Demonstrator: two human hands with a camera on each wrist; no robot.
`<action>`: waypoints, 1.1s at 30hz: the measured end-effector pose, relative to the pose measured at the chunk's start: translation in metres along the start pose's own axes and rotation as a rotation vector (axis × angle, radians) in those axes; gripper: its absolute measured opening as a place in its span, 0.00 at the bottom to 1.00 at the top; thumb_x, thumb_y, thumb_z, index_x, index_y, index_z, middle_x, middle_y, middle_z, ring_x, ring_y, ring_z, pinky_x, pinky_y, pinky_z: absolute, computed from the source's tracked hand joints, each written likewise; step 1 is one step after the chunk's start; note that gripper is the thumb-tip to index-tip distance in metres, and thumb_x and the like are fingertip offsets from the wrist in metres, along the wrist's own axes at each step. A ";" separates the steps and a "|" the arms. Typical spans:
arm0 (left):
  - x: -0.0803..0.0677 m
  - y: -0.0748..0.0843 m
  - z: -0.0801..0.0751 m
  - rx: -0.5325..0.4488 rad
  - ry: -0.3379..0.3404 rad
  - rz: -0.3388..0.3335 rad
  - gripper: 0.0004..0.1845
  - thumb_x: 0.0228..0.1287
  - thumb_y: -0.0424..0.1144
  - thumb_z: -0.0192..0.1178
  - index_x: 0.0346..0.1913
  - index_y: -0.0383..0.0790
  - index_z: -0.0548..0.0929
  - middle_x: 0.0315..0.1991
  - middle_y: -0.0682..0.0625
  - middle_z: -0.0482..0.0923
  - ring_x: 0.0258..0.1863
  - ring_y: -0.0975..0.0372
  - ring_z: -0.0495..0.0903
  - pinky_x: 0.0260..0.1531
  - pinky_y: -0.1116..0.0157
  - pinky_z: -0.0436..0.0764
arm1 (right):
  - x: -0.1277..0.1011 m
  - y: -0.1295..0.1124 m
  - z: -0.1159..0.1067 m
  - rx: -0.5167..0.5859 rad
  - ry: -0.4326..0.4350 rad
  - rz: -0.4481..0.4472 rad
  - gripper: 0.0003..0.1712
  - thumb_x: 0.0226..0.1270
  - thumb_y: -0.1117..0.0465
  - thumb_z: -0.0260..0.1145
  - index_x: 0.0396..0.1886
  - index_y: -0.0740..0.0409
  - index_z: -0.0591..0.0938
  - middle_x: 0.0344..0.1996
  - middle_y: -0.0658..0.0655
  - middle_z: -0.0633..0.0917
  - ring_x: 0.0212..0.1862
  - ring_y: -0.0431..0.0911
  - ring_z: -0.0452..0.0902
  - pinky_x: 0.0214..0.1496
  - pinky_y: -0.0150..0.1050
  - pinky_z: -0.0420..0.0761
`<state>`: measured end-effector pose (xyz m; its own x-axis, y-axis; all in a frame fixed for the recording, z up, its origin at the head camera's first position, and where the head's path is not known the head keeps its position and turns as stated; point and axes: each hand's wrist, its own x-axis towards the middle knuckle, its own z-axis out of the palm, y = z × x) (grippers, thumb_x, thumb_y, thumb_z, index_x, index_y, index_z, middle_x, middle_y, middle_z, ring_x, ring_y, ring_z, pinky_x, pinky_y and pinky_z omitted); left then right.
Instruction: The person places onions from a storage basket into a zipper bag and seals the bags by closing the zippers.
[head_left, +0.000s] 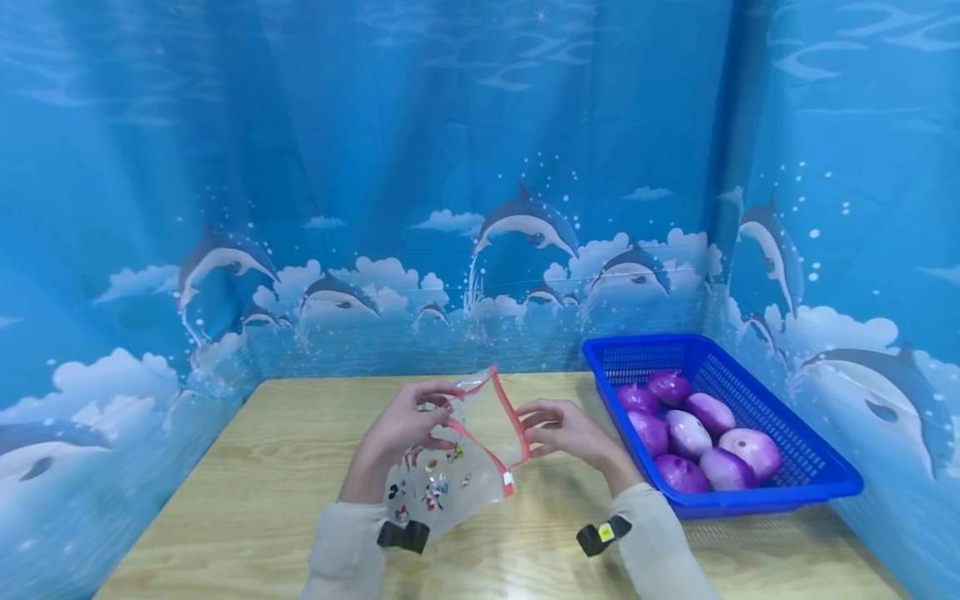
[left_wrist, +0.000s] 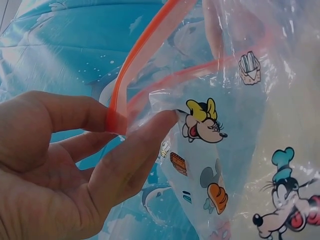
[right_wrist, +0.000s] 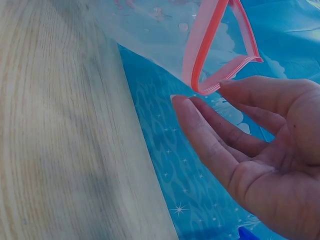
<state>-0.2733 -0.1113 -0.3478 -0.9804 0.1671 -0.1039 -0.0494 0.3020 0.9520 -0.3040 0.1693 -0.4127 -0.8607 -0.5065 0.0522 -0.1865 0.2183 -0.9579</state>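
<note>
A: What step was in hand?

B: As I judged it, opening the zip bag point(head_left: 457, 454). The left hand point(head_left: 401, 429) pinched one side of its red zip strip point(left_wrist: 131, 60) between thumb and forefinger, and the mouth already gaped.

A: And the right hand point(head_left: 566, 433)?

B: It was at the opposite side of the bag's mouth. In the right wrist view its fingers point(right_wrist: 210, 135) lay nearly straight with the strip's folded end touching their tips; I could not tell whether they truly pinched it.

A: Where was the bag itself?

B: Held up off the table point(head_left: 247, 483), between the two hands, mouth upward, just left of the blue basket point(head_left: 810, 462) of purple onions point(head_left: 686, 433).

A: What did the next move call for?

B: Probably a firmer hold on the right side of the bag, then keeping the mouth spread wide enough to take an onion.
</note>
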 end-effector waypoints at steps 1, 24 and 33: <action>0.000 0.000 0.000 0.000 0.003 0.000 0.19 0.73 0.27 0.57 0.63 0.42 0.82 0.58 0.38 0.75 0.48 0.48 0.83 0.34 0.58 0.93 | 0.000 0.000 0.000 0.001 -0.003 -0.003 0.26 0.74 0.66 0.64 0.68 0.69 0.75 0.60 0.81 0.78 0.53 0.52 0.87 0.51 0.51 0.92; 0.000 0.000 0.000 0.023 -0.003 -0.004 0.17 0.75 0.30 0.56 0.62 0.43 0.82 0.58 0.39 0.76 0.48 0.51 0.83 0.34 0.59 0.93 | -0.007 -0.089 -0.056 -0.330 0.003 0.148 0.23 0.73 0.63 0.66 0.66 0.59 0.79 0.61 0.68 0.83 0.57 0.58 0.85 0.54 0.52 0.91; 0.000 -0.001 0.000 0.035 -0.019 0.007 0.18 0.73 0.27 0.57 0.61 0.43 0.83 0.60 0.39 0.75 0.46 0.52 0.83 0.34 0.58 0.93 | -0.009 -0.098 -0.082 -0.485 -0.027 0.228 0.22 0.73 0.62 0.66 0.65 0.58 0.79 0.61 0.68 0.82 0.57 0.58 0.85 0.52 0.49 0.92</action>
<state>-0.2734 -0.1118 -0.3485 -0.9770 0.1869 -0.1027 -0.0353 0.3333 0.9422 -0.3163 0.2207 -0.2958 -0.8937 -0.4211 -0.1549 -0.1995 0.6822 -0.7035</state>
